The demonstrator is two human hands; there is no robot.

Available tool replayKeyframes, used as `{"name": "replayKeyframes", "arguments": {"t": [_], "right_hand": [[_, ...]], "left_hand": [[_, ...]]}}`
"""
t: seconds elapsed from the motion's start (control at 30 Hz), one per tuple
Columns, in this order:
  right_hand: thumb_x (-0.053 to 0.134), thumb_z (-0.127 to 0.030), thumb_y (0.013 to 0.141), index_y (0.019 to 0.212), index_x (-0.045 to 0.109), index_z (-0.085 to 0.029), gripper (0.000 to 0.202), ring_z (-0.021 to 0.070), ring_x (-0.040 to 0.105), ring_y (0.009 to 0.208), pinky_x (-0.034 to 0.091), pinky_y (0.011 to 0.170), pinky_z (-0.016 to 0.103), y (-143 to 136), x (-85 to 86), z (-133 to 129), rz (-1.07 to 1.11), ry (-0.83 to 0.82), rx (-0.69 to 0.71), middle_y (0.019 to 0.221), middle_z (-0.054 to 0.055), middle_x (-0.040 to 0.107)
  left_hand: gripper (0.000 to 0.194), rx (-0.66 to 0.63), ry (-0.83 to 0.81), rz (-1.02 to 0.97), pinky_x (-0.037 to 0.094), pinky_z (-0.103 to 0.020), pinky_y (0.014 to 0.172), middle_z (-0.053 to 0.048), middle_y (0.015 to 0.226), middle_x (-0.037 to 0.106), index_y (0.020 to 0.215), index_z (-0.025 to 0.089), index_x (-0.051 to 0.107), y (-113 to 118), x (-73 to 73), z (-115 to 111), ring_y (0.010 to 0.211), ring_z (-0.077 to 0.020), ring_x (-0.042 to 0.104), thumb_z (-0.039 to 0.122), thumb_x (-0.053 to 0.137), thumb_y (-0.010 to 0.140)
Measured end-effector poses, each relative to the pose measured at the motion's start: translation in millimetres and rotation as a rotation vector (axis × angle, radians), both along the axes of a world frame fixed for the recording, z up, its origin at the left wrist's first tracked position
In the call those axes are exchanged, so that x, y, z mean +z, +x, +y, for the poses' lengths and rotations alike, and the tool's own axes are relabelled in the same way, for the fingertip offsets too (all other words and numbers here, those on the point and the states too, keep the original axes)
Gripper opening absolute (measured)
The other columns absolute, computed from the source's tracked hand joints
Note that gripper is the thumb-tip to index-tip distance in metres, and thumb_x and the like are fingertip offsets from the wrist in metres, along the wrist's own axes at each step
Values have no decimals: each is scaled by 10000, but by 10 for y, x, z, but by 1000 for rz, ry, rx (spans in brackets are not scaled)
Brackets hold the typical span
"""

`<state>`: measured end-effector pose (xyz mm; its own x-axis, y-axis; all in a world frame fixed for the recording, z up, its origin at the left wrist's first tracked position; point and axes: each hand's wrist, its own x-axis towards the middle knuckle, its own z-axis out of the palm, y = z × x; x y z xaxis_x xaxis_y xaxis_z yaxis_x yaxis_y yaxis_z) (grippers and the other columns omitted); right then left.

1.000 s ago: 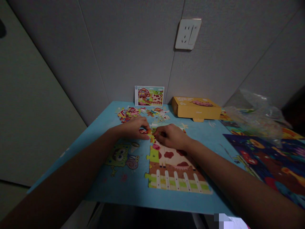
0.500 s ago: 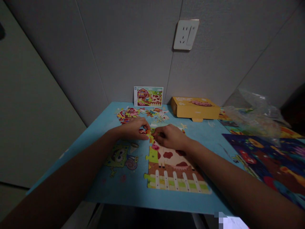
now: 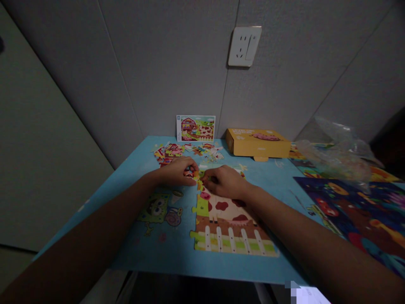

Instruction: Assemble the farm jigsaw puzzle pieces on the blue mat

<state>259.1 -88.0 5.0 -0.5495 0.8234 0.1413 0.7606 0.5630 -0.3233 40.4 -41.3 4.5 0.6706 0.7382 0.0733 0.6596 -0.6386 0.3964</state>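
Note:
A partly joined jigsaw puzzle (image 3: pixel 226 223) with a cow and a white fence lies on the blue table (image 3: pixel 152 257). At its upper left edge, my left hand (image 3: pixel 181 171) curls its fingers round a small red and yellow puzzle piece (image 3: pixel 190 172). My right hand (image 3: pixel 225 181) rests on the top of the joined part, its fingers bent and pressed down at the same edge. Its fingertips touch the puzzle there; whether they pinch a piece is hidden. Behind my left hand lie loose puzzle pieces (image 3: pixel 171 151) in a heap.
A picture card (image 3: pixel 198 128) of the farm scene leans on the wall. Right of it stands a yellow box (image 3: pixel 261 145) with its flap out. Farther right are a clear plastic bag (image 3: pixel 338 156) and a dark blue puzzle (image 3: pixel 357 215). A socket (image 3: pixel 244 46) is on the wall.
Both hands stay nearly where they were at the puzzle's upper left edge. The whole view has shifted slightly.

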Motion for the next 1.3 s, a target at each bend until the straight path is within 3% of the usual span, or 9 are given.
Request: {"name": "replayKeyframes", "arguments": {"t": [0.23, 0.8, 1.03, 1.3], "right_hand": [[553, -246, 797, 849, 706, -220, 163, 129, 517, 592, 284, 581, 245, -23, 0, 2, 11, -17, -7, 674, 5, 660], [563, -229, 804, 948, 735, -207, 226, 125, 500, 558, 280, 572, 250, -11, -3, -11, 40, -1, -42, 623, 1, 629], [556, -241, 804, 943, 738, -212, 231, 136, 527, 581, 300, 583, 249, 1, -13, -5, 47, -2, -37, 659, 14, 665], [569, -219, 774, 920, 744, -209, 228, 120, 498, 557, 297, 577, 244, 0, -25, -5, 79, 8, -26, 636, 6, 643]], "left_hand": [[372, -24, -23, -15, 413, -363, 940, -66, 1069, 618, 1017, 182, 631, -13, -4, 19, 1035, -253, 559, 357, 715, 700], [308, -26, 27, -19, 430, -321, 882, -47, 999, 614, 945, 181, 648, -58, 23, 22, 936, -211, 579, 318, 726, 680], [333, -224, -19, 18, 427, -296, 850, -37, 971, 606, 911, 177, 637, -96, 101, -44, 921, -197, 566, 377, 760, 675], [381, -277, -9, 27, 400, -283, 814, -26, 944, 596, 874, 180, 613, -14, 87, -123, 891, -180, 550, 431, 805, 661]]}}
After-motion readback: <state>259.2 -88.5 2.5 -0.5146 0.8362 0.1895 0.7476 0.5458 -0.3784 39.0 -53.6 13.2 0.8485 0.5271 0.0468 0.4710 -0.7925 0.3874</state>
